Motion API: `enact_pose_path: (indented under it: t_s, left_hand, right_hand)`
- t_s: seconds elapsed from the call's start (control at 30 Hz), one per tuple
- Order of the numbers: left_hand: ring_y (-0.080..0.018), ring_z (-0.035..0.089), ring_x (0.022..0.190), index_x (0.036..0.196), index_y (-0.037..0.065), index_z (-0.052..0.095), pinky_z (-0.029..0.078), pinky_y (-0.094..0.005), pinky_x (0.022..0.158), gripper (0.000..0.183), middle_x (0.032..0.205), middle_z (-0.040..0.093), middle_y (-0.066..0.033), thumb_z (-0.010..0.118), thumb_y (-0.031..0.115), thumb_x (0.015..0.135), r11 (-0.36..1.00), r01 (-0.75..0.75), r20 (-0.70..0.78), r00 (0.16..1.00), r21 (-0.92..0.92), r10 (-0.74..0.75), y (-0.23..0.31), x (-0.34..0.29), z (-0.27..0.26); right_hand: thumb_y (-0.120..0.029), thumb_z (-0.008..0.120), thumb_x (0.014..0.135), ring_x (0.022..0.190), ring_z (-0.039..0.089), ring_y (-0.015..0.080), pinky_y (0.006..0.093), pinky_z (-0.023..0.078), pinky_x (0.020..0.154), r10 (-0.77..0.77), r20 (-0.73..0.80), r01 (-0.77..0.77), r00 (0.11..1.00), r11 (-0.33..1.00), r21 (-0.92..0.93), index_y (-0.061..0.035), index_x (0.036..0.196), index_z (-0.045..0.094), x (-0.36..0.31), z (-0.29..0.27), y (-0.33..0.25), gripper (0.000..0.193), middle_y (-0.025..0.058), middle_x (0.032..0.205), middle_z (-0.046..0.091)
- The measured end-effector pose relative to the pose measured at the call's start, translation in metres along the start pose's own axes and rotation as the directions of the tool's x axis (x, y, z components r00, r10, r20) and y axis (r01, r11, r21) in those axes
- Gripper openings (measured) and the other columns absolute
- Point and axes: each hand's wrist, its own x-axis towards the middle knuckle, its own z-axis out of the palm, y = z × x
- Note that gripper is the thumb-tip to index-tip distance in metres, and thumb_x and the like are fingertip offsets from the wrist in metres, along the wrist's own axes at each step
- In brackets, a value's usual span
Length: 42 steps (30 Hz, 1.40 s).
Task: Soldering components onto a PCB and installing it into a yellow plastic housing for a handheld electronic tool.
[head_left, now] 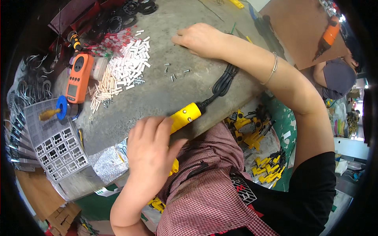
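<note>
My left hand (151, 147) is wrapped over a yellow plastic housing (186, 117) at the table's near edge, covering its middle. Two screw heads show near the housing's far end, where a black cable (225, 80) leaves through a ribbed sleeve and lies bundled. My right hand (201, 41) is farther off, low over the tabletop, its fingers curled together. Whatever those fingertips may hold is hidden. Between the hands lie several small loose screws (173, 78). To their left is a heap of white sleeve-like pieces (132, 61).
At the left are an orange meter (80, 78), a blue spool (62, 107) and a grid tray of dark parts (61, 151). Black rings (130, 11) lie at the back. More yellow housings (267, 167) lie below the table's right side. A person (336, 78) is at far right.
</note>
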Motion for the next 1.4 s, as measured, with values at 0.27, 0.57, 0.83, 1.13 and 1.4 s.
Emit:
enact_pose_path:
  t_s: [0.27,0.57,0.83,1.13,1.4]
  left_hand:
    - [-0.0280,0.061,0.081,0.105,0.001,0.063,0.046,-0.0391,0.074,0.045,0.090,0.065,-0.0097,0.080,0.023,0.070,0.998,-0.028,0.124,0.992,0.055,0.021,-0.007,0.017,0.036]
    - [-0.0275,0.062,0.080,0.110,0.005,0.069,0.051,-0.0382,0.071,0.048,0.090,0.065,-0.0100,0.080,0.009,0.064,0.980,-0.153,-0.152,0.979,-0.128,0.134,-0.006,0.016,0.002]
    - [-0.0261,0.067,0.083,0.094,-0.001,0.066,0.055,-0.0331,0.074,0.021,0.092,0.068,-0.0164,0.063,-0.012,0.076,0.942,-0.023,-0.352,0.930,-0.336,-0.103,-0.016,-0.007,-0.031]
    - [-0.0180,0.068,0.085,0.124,0.003,0.056,0.054,-0.0290,0.076,0.040,0.095,0.070,-0.0115,0.058,-0.012,0.087,0.960,0.086,-0.094,0.989,-0.268,-0.115,-0.042,-0.005,0.000]
    - [-0.0251,0.062,0.072,0.112,0.005,0.066,0.050,-0.0352,0.062,0.038,0.084,0.064,-0.0092,0.065,-0.006,0.076,0.967,-0.252,0.008,0.968,0.023,0.252,-0.040,0.007,0.009]
  right_hand:
    - [-0.011,0.066,0.083,0.075,0.064,0.0202,0.0348,0.051,0.069,0.447,-0.102,-0.209,0.888,0.592,0.779,-0.0021,0.100,0.064,-0.046,-0.064,-0.043,0.020,0.0099,0.083,0.065]
    - [-0.015,0.064,0.094,0.070,0.061,0.0065,0.0200,0.048,0.058,0.241,0.397,-0.160,0.886,-0.643,0.749,-0.0010,0.104,0.064,-0.086,-0.069,-0.115,0.018,0.0006,0.085,0.067]
    - [-0.004,0.058,0.096,0.088,0.065,0.0115,0.0258,0.054,0.077,0.578,0.262,0.067,0.773,-0.486,0.872,0.0036,0.111,0.057,-0.086,-0.058,-0.177,0.017,0.0085,0.102,0.068]
    - [0.002,0.063,0.092,0.094,0.070,0.0173,0.0298,0.056,0.086,0.757,0.011,0.109,0.654,-0.108,0.988,0.0031,0.101,0.053,-0.085,-0.028,-0.234,0.013,0.0127,0.098,0.071]
    - [-0.003,0.066,0.091,0.083,0.070,0.0127,0.0268,0.055,0.071,0.728,0.285,0.158,0.624,-0.474,0.866,0.0016,0.093,0.054,-0.079,-0.016,-0.242,0.013,0.0103,0.086,0.072]
